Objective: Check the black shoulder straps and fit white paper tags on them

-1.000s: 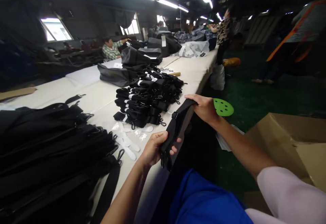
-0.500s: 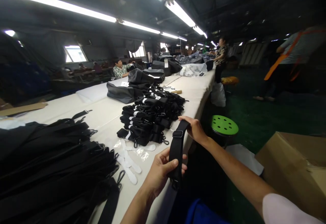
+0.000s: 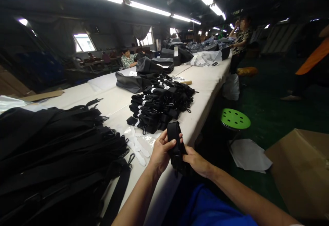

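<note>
A folded black strap (image 3: 175, 144) is gripped by both hands at the near edge of the long white table (image 3: 203, 92). My left hand (image 3: 161, 152) wraps round its upper part, thumb across the front. My right hand (image 3: 196, 162) pinches its lower end from the right. A stack of folded black straps with metal clips (image 3: 160, 106) lies just beyond the hands. A big heap of loose black straps (image 3: 56, 150) fills the table to my left. Several white plastic strips (image 3: 137, 149) lie between heap and stack.
Black bags (image 3: 144, 73) sit further down the table. A green stool (image 3: 235, 118) stands in the aisle to the right, white paper (image 3: 249, 155) beside it and a cardboard box (image 3: 300, 171) at the right edge. Other people work at the far end and across the table.
The strap was stretched out between my hands; my right hand has come back to the left one, and the strap is now doubled up between them. The camera has turned a little.
</note>
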`<state>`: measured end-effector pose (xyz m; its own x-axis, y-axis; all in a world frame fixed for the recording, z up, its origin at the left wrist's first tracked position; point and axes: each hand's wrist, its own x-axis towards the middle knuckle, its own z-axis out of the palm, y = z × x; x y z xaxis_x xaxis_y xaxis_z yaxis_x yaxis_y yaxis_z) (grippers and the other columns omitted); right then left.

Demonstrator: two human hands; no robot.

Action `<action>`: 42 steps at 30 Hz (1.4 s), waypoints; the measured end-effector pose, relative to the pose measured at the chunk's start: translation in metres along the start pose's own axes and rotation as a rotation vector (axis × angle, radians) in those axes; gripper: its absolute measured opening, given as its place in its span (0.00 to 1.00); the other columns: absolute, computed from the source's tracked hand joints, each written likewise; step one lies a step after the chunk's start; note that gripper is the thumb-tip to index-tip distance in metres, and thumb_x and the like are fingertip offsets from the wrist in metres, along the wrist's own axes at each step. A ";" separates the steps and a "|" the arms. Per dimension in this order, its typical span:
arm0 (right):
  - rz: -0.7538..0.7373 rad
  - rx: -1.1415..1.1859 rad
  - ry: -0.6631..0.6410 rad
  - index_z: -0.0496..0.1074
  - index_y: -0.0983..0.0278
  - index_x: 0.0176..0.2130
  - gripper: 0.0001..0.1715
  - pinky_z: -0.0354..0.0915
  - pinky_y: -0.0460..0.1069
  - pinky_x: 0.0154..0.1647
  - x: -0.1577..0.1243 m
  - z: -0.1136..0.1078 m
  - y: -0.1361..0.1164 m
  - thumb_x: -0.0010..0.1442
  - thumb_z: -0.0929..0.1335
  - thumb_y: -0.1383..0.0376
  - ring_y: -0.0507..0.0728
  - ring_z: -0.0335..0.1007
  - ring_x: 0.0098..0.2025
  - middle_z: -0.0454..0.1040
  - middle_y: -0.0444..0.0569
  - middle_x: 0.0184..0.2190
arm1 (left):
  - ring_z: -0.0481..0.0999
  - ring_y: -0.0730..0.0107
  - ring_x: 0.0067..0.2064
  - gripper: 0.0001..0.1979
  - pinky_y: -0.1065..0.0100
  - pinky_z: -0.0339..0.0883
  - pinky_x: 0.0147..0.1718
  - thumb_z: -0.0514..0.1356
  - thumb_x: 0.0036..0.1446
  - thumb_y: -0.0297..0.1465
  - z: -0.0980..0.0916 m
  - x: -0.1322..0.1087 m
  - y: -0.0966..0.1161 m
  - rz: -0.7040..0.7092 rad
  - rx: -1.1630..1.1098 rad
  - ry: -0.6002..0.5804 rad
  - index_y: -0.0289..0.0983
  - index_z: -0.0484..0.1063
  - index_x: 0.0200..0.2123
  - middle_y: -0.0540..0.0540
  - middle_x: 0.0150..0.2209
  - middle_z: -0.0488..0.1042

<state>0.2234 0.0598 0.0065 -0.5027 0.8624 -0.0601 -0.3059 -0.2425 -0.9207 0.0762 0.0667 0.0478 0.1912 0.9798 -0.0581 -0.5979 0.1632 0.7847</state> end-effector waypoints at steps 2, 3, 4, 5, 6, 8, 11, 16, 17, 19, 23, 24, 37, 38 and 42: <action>0.055 0.158 0.013 0.73 0.66 0.42 0.15 0.66 0.47 0.33 -0.001 0.001 -0.001 0.53 0.71 0.67 0.53 0.70 0.29 0.76 0.46 0.31 | 0.82 0.59 0.41 0.36 0.64 0.74 0.45 0.73 0.42 0.25 0.001 0.000 -0.003 -0.016 -0.022 0.018 0.35 0.67 0.55 0.39 0.45 0.80; 0.074 0.244 0.007 0.73 0.66 0.41 0.13 0.66 0.47 0.32 -0.001 0.001 -0.002 0.53 0.70 0.66 0.54 0.70 0.29 0.76 0.46 0.30 | 0.82 0.58 0.41 0.36 0.63 0.74 0.45 0.73 0.42 0.25 0.001 0.000 -0.005 -0.016 -0.021 0.019 0.35 0.67 0.56 0.39 0.46 0.79; 0.085 0.317 -0.008 0.73 0.66 0.41 0.13 0.67 0.48 0.33 -0.002 0.002 -0.004 0.55 0.69 0.63 0.55 0.71 0.30 0.76 0.47 0.30 | 0.81 0.57 0.42 0.37 0.61 0.73 0.46 0.73 0.42 0.25 0.001 -0.001 -0.007 -0.007 -0.010 0.014 0.36 0.66 0.57 0.39 0.47 0.79; 0.088 0.370 -0.027 0.73 0.65 0.42 0.14 0.68 0.50 0.35 -0.002 0.002 -0.006 0.58 0.67 0.60 0.56 0.73 0.32 0.77 0.48 0.31 | 0.81 0.56 0.43 0.36 0.60 0.72 0.48 0.72 0.43 0.26 0.002 -0.002 -0.009 0.011 0.009 0.004 0.36 0.66 0.57 0.39 0.48 0.78; 0.082 0.399 -0.047 0.73 0.65 0.44 0.17 0.69 0.51 0.37 -0.003 0.003 -0.007 0.61 0.66 0.56 0.57 0.74 0.34 0.77 0.49 0.33 | 0.80 0.55 0.46 0.36 0.59 0.71 0.49 0.72 0.44 0.26 0.002 -0.002 -0.012 0.037 0.037 -0.005 0.37 0.67 0.58 0.39 0.50 0.78; 0.046 0.387 -0.062 0.72 0.64 0.48 0.23 0.69 0.52 0.41 -0.006 0.007 -0.009 0.65 0.64 0.50 0.59 0.75 0.38 0.78 0.50 0.36 | 0.76 0.55 0.53 0.33 0.59 0.67 0.54 0.70 0.46 0.26 0.004 -0.003 -0.016 0.108 0.129 0.008 0.38 0.68 0.57 0.41 0.53 0.76; -0.032 0.271 -0.024 0.69 0.62 0.53 0.24 0.69 0.51 0.45 -0.008 0.013 -0.007 0.63 0.69 0.52 0.58 0.75 0.41 0.78 0.50 0.40 | 0.68 0.56 0.61 0.27 0.61 0.59 0.61 0.67 0.47 0.23 0.005 -0.002 -0.022 0.190 0.296 0.071 0.38 0.72 0.54 0.44 0.56 0.74; -0.018 0.178 0.080 0.69 0.63 0.52 0.27 0.71 0.48 0.34 -0.006 0.014 0.000 0.59 0.72 0.52 0.55 0.75 0.32 0.77 0.48 0.35 | 0.66 0.56 0.62 0.26 0.56 0.53 0.64 0.61 0.52 0.22 0.000 -0.002 -0.018 0.287 0.594 0.022 0.40 0.71 0.56 0.43 0.58 0.71; -0.015 0.178 0.090 0.69 0.63 0.52 0.27 0.71 0.48 0.31 -0.006 0.013 -0.001 0.59 0.72 0.52 0.54 0.75 0.30 0.76 0.47 0.33 | 0.66 0.56 0.61 0.25 0.56 0.54 0.63 0.60 0.53 0.23 -0.002 -0.002 -0.015 0.354 0.709 0.019 0.41 0.71 0.56 0.42 0.57 0.71; -0.010 0.190 0.101 0.69 0.63 0.51 0.25 0.69 0.46 0.26 -0.006 0.010 -0.006 0.58 0.73 0.54 0.53 0.74 0.27 0.76 0.46 0.31 | 0.66 0.55 0.59 0.24 0.55 0.55 0.61 0.62 0.55 0.26 -0.005 -0.002 -0.007 0.506 0.923 0.053 0.42 0.71 0.56 0.41 0.55 0.69; -0.055 0.287 0.076 0.70 0.60 0.51 0.23 0.70 0.47 0.30 -0.007 0.009 -0.023 0.59 0.73 0.56 0.55 0.75 0.32 0.77 0.48 0.35 | 0.64 0.54 0.60 0.34 0.54 0.58 0.59 0.64 0.58 0.39 -0.001 -0.005 0.003 0.456 0.837 0.104 0.43 0.58 0.65 0.39 0.58 0.65; -0.092 0.317 0.066 0.71 0.60 0.50 0.22 0.70 0.48 0.33 -0.006 0.010 -0.027 0.58 0.74 0.57 0.55 0.75 0.34 0.78 0.49 0.36 | 0.64 0.54 0.61 0.33 0.54 0.59 0.59 0.61 0.60 0.42 0.002 -0.007 0.002 0.351 0.711 0.056 0.42 0.56 0.66 0.38 0.59 0.64; -0.377 0.000 0.175 0.73 0.62 0.32 0.11 0.63 0.49 0.40 0.011 -0.005 -0.027 0.55 0.74 0.58 0.55 0.66 0.35 0.72 0.46 0.32 | 0.80 0.62 0.35 0.41 0.63 0.72 0.37 0.45 0.56 0.62 0.019 -0.025 -0.024 -0.517 0.174 -0.267 0.38 0.68 0.58 0.38 0.40 0.79; -0.371 -0.045 0.143 0.73 0.62 0.31 0.10 0.63 0.50 0.41 0.009 -0.009 -0.028 0.55 0.73 0.58 0.56 0.66 0.37 0.72 0.46 0.34 | 0.79 0.63 0.31 0.44 0.64 0.72 0.35 0.43 0.55 0.64 0.018 -0.027 -0.025 -0.559 0.175 -0.304 0.34 0.72 0.53 0.38 0.36 0.80; -0.280 -0.165 -0.048 0.73 0.62 0.31 0.10 0.64 0.53 0.44 0.005 -0.016 -0.032 0.56 0.69 0.57 0.59 0.68 0.39 0.75 0.50 0.40 | 0.78 0.66 0.31 0.40 0.67 0.69 0.37 0.43 0.58 0.61 0.010 -0.038 -0.029 -0.470 0.110 -0.325 0.33 0.77 0.42 0.40 0.33 0.79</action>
<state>0.2435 0.0790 0.0301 -0.4561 0.8628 0.2183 -0.3045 0.0792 -0.9492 0.0941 0.0239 0.0330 0.6558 0.7168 -0.2369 -0.3104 0.5420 0.7809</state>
